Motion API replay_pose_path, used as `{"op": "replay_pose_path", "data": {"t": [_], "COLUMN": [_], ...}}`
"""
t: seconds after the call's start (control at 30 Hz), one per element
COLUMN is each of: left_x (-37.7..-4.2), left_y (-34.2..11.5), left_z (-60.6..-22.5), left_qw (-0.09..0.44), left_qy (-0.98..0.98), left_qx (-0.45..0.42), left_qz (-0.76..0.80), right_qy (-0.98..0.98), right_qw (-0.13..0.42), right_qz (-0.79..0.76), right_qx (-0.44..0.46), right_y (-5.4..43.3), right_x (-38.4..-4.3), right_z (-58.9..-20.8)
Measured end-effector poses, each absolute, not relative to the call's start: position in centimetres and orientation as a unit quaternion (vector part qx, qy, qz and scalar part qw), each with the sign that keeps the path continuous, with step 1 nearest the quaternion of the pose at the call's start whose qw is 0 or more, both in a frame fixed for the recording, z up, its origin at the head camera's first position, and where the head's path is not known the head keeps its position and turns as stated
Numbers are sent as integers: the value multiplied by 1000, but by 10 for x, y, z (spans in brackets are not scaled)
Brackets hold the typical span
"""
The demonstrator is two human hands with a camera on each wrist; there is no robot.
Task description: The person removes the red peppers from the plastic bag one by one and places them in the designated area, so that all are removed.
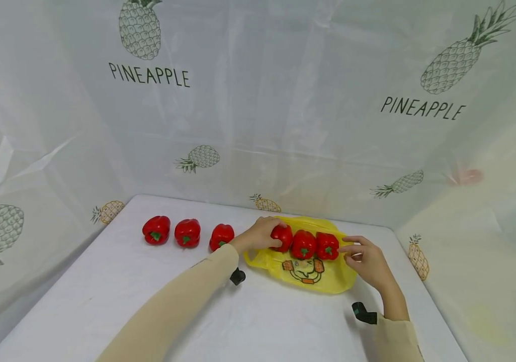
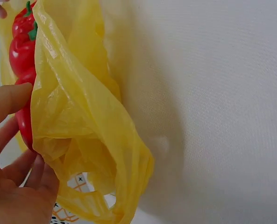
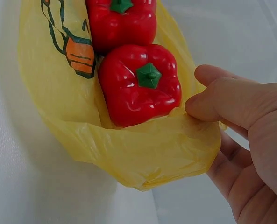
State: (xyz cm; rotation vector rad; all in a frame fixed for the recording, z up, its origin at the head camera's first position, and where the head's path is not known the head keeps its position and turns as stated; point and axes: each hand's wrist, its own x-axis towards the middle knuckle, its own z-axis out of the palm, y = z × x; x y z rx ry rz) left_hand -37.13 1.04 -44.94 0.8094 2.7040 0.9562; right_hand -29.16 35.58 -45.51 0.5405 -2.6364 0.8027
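Three red bell peppers with green stems lie in a row on a yellow plastic bag [image 1: 280,269] with a cartoon print. My left hand [image 1: 261,234] holds the leftmost bell pepper [image 1: 286,239], thumb on its near side and fingers curled around the other, as the left wrist view shows. The middle bell pepper [image 1: 304,243] and the right-hand bell pepper [image 3: 140,91] sit close beside it. At the bag's right end, my right hand [image 3: 250,121] pinches the bag's edge between thumb and fingers, next to the right-hand pepper. Some right fingertips are hidden behind the plastic.
Left of the bag, three more red bell peppers stand in a line on the white table [image 1: 104,296]: one at far left [image 1: 156,230], a second pepper [image 1: 187,233] and a third pepper [image 1: 222,235] near my left forearm. A pineapple-printed sheet [image 1: 262,100] rises behind.
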Motion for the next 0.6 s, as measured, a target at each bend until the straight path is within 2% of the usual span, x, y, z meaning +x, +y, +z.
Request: {"op": "replay_pose_path", "data": {"t": [0.6], "left_x": [-377], "left_y": [10], "left_z": [-458], "left_qw": [114], "left_qy": [898], "left_qx": [274], "left_qz": [325], "right_qy": [-927], "right_qw": [163], "right_qz": [281], "right_qx": [186], "right_y": [357], "right_x": [-292], "right_z": [-456]}}
